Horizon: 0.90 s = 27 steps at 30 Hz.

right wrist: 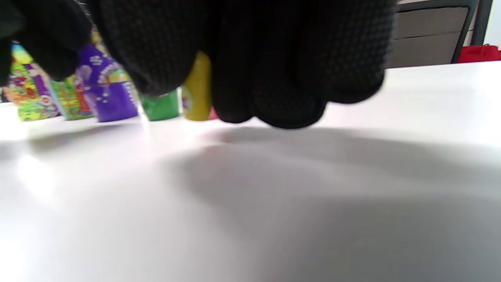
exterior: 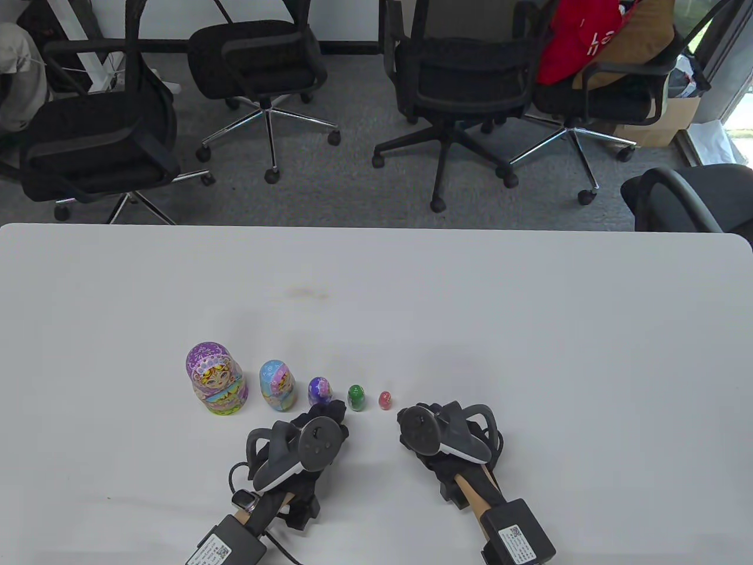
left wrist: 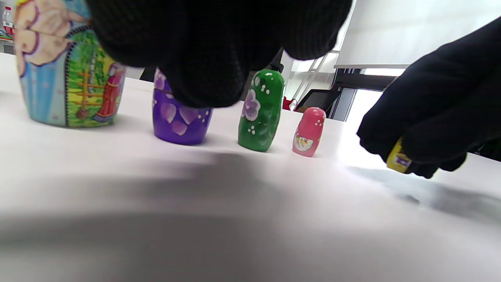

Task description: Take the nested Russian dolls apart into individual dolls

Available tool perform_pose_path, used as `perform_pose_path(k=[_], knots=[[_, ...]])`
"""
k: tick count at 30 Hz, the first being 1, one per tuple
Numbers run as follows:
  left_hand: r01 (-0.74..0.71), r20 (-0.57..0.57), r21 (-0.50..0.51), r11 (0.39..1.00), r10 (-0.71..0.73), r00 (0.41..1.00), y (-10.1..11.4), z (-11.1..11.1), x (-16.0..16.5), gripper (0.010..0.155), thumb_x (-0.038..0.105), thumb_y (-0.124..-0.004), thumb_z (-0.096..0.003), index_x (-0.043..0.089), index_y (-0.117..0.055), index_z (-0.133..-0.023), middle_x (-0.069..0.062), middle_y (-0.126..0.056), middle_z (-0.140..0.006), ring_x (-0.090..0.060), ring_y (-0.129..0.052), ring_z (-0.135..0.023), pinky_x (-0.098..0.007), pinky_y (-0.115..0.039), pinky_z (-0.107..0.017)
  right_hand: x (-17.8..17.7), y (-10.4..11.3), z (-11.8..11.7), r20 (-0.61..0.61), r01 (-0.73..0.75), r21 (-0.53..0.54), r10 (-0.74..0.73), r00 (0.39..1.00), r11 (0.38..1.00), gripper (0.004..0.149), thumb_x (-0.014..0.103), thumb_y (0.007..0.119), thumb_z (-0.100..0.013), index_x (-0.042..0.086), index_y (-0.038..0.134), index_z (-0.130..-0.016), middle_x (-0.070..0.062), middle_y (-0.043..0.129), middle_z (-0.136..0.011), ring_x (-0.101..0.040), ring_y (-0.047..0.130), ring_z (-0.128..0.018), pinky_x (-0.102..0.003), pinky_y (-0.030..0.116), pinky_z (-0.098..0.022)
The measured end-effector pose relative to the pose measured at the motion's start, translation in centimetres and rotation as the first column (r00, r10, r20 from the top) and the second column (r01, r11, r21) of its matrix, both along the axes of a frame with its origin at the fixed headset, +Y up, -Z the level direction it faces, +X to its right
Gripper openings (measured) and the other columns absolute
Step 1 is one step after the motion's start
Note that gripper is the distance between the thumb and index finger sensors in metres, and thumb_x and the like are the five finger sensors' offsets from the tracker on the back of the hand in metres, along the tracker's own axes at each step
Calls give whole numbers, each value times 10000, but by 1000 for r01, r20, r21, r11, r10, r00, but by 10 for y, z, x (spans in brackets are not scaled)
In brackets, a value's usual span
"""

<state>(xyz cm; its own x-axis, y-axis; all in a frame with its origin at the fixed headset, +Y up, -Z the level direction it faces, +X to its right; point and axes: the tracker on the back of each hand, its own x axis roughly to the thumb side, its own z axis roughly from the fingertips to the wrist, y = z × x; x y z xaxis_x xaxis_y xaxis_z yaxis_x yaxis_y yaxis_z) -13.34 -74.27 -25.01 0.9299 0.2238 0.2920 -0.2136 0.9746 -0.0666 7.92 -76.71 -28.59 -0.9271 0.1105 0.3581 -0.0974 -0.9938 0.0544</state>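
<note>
Several dolls stand in a row by size on the white table (exterior: 470, 306): a large purple doll (exterior: 215, 379), a light blue doll (exterior: 277, 385), a small purple doll (exterior: 319, 391), a green doll (exterior: 356, 398) and a pink-red doll (exterior: 385, 401). My right hand (exterior: 420, 432) is just right of the row and pinches a tiny yellow doll (left wrist: 397, 158), seen also in the right wrist view (right wrist: 197, 92), a little above the table. My left hand (exterior: 320, 429) hovers just in front of the small purple and green dolls, holding nothing that shows.
Several black office chairs (exterior: 453, 76) stand on the grey floor beyond the table's far edge. One chair carries a red cloth (exterior: 579, 38). A faint brown stain (exterior: 303, 292) marks the table's middle.
</note>
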Motion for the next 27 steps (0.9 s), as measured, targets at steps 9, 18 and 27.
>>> perform_pose_path(k=[9, 18, 27], knots=[[3, 5, 1, 1000, -3, 1000, 1, 1, 1, 515, 365, -762, -539, 172, -797, -1015, -104, -940, -923, -158, -1029, -573, -278, -922, -356, -3, 6, -29, 95, -47, -1, 47, 994, 999, 462, 328, 836, -416, 177, 830, -853, -87, 942, -737, -260, 951, -587, -385, 858, -457], [27, 13, -4, 1000, -27, 1000, -2, 2, 3, 515, 366, -757, -542, 171, -796, -1017, -108, -938, -925, -158, -1029, -577, -280, -922, -359, -10, 3, -38, 120, -47, -17, 49, 992, 999, 460, 330, 834, -418, 180, 833, -853, -84, 946, -737, -258, 956, -587, -384, 858, -458], [35, 14, -5, 999, -35, 999, -2, 2, 4, 516, 367, -755, -542, 171, -794, -1019, -109, -938, -925, -164, -1029, -579, -282, -922, -361, -18, -6, -40, 110, -86, -30, 89, 990, 996, 456, 330, 834, -419, 183, 836, -850, -81, 955, -729, -254, 962, -581, -383, 861, -457]])
